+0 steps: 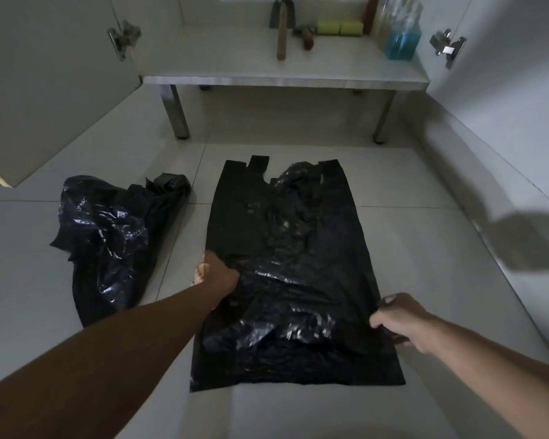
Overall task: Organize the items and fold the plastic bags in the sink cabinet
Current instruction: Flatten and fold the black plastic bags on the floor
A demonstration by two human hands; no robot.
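Observation:
A large black plastic bag (286, 248) lies spread flat on the tiled floor, handles pointing toward the cabinet. My left hand (214, 274) grips its left edge about halfway along. My right hand (400, 318) pinches its right edge nearer to me. A second black plastic bag (108, 239) lies crumpled on the floor to the left, apart from both hands.
The open sink cabinet (282, 79) stands ahead with both doors swung out. On its shelf are a wooden-handled tool (281, 36), a brush (306, 38), two yellow-green sponges (339, 28) and a bottle of blue liquid (401, 42). Metal legs (176, 112) hold the shelf above the floor.

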